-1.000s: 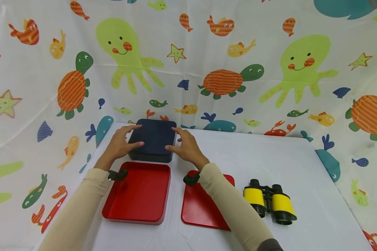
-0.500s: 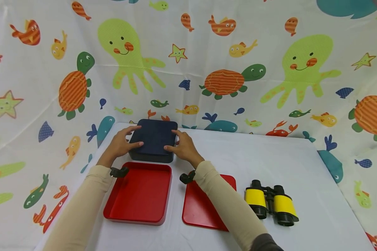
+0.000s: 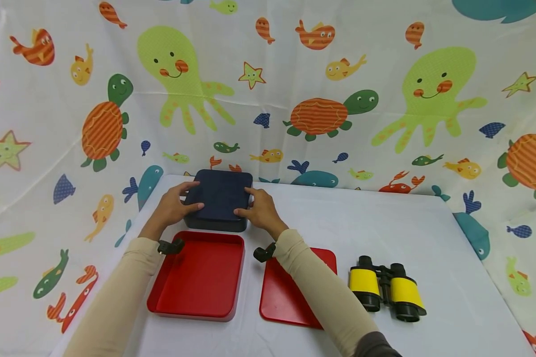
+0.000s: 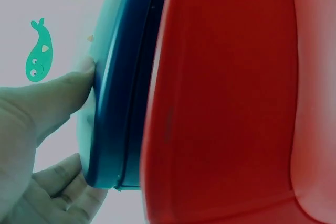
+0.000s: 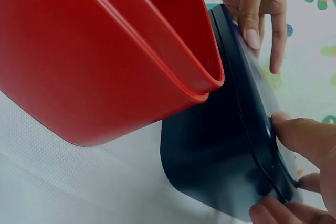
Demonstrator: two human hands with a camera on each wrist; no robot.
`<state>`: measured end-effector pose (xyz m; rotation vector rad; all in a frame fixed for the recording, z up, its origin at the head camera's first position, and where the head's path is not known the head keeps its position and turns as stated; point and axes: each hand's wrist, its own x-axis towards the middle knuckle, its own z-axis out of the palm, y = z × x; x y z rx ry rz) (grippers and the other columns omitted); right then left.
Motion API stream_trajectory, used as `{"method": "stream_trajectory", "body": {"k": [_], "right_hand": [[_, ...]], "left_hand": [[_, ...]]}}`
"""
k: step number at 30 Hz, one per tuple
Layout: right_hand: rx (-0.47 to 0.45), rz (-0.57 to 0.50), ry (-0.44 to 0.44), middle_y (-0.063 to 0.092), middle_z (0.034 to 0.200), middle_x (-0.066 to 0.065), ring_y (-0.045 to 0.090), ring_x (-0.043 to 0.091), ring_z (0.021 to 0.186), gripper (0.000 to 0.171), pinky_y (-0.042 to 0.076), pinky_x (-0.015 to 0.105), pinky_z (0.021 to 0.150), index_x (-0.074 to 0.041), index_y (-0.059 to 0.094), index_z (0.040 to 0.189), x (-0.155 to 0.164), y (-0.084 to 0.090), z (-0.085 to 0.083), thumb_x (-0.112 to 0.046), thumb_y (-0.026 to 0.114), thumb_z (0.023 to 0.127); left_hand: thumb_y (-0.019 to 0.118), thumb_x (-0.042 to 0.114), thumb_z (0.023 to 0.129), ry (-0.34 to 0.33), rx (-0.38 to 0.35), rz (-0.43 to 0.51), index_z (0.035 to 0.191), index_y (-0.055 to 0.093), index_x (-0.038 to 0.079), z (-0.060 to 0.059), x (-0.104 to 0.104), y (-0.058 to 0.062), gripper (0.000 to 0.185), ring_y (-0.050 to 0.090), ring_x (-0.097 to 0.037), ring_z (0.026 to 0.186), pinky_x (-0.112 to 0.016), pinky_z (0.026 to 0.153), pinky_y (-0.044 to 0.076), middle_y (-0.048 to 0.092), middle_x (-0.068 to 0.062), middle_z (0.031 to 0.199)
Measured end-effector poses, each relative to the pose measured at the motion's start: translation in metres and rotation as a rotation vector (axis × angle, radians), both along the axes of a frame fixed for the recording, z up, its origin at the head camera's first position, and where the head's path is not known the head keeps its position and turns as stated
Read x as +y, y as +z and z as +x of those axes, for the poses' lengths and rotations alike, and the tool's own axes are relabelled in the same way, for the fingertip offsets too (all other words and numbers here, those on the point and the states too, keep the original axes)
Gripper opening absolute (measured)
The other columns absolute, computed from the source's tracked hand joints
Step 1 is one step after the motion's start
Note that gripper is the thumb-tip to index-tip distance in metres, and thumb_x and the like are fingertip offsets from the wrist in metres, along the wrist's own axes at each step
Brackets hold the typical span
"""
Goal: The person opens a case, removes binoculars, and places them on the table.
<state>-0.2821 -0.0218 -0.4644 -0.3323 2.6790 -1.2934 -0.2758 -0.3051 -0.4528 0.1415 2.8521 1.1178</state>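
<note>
sleeves (image 3: 116,292): long, beige, snug | wrists: small black camera mount (image 3: 169,246) on each | hands (image 3: 171,208): bare

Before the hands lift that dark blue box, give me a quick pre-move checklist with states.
1. Left hand on the dark blue box: ok, thumb on the lid, fingers at its left edge.
2. Right hand on the box: ok, thumb on the lid, fingers at its right edge.
3. Lid seated on the box: cannot tell; the wrist views show a seam, but not whether it is latched.
4. Red tray out of the way: not ok, it sits right against the box's near side.
5. Red lid: ok, flat on the table under the right forearm.
6. Binoculars: ok, well off to the right.
</note>
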Motion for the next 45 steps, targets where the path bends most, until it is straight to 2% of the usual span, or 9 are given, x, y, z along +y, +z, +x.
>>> {"method": "stream_trajectory", "body": {"k": [6, 12, 19, 23, 30, 39, 45], "right_hand": [[0.042, 0.029, 0.000, 0.058, 0.147, 0.016, 0.067, 0.024, 0.112, 0.082, 0.061, 0.033, 0.091, -0.012, 0.049, 0.160, -0.001, 0.000, 0.002, -0.029, 0.088, 0.090], [0.099, 0.008, 0.008, 0.056, 0.151, 0.017, 0.068, 0.025, 0.113, 0.081, 0.060, 0.036, 0.094, -0.011, 0.051, 0.158, 0.000, 0.005, 0.004, -0.025, 0.090, 0.088], [0.088, -0.010, -0.017, 0.056, 0.152, 0.017, 0.070, 0.024, 0.113, 0.083, 0.062, 0.034, 0.092, -0.012, 0.051, 0.158, 0.003, 0.009, 0.007, -0.024, 0.091, 0.087], [0.093, -0.016, -0.030, 0.055, 0.152, 0.016, 0.070, 0.024, 0.114, 0.082, 0.063, 0.033, 0.090, -0.014, 0.051, 0.159, 0.009, 0.011, 0.008, -0.024, 0.090, 0.087], [0.107, -0.039, -0.067, 0.057, 0.153, 0.015, 0.072, 0.023, 0.113, 0.079, 0.064, 0.036, 0.091, -0.015, 0.054, 0.157, 0.024, 0.016, 0.011, -0.024, 0.090, 0.088], [0.138, -0.044, -0.094, 0.057, 0.154, 0.015, 0.074, 0.025, 0.111, 0.078, 0.066, 0.036, 0.089, -0.015, 0.055, 0.156, 0.051, 0.023, 0.016, -0.025, 0.091, 0.087], [0.152, -0.027, -0.113, 0.057, 0.154, 0.015, 0.075, 0.027, 0.111, 0.077, 0.066, 0.039, 0.091, -0.015, 0.057, 0.155, 0.070, 0.026, 0.019, -0.025, 0.091, 0.087]], "left_hand": [[0.079, 0.025, 0.096, 0.018, 0.009, -0.019, 0.162, 0.044, 0.013, 0.004, 0.003, 0.002, 0.076, 0.049, -0.054, 0.142, -0.068, 0.112, 0.047, 0.041, -0.027, 0.166], [0.080, 0.025, 0.096, 0.027, 0.032, -0.026, 0.162, 0.044, 0.011, 0.007, 0.004, 0.006, 0.076, 0.058, -0.054, 0.131, -0.066, 0.106, 0.054, 0.043, -0.029, 0.163], [0.080, 0.026, 0.096, 0.020, 0.044, -0.051, 0.162, 0.044, 0.010, 0.010, 0.009, 0.012, 0.076, 0.065, -0.053, 0.124, -0.063, 0.103, 0.057, 0.047, -0.030, 0.160], [0.080, 0.028, 0.097, 0.016, 0.042, -0.062, 0.163, 0.042, 0.008, 0.010, 0.014, 0.013, 0.079, 0.063, -0.053, 0.126, -0.063, 0.106, 0.055, 0.046, -0.031, 0.160], [0.080, 0.027, 0.096, -0.012, 0.084, -0.078, 0.162, 0.042, 0.005, 0.012, 0.027, 0.017, 0.079, 0.055, -0.052, 0.137, -0.064, 0.115, 0.047, 0.045, -0.032, 0.161], [0.080, 0.029, 0.096, 0.002, 0.095, -0.075, 0.163, 0.040, 0.005, 0.013, 0.056, 0.022, 0.082, 0.048, -0.049, 0.144, -0.064, 0.119, 0.043, 0.045, -0.030, 0.161], [0.082, 0.029, 0.095, -0.011, 0.146, -0.059, 0.162, 0.042, 0.004, 0.012, 0.075, 0.019, 0.082, 0.046, -0.047, 0.145, -0.063, 0.122, 0.041, 0.047, -0.028, 0.161]]}}
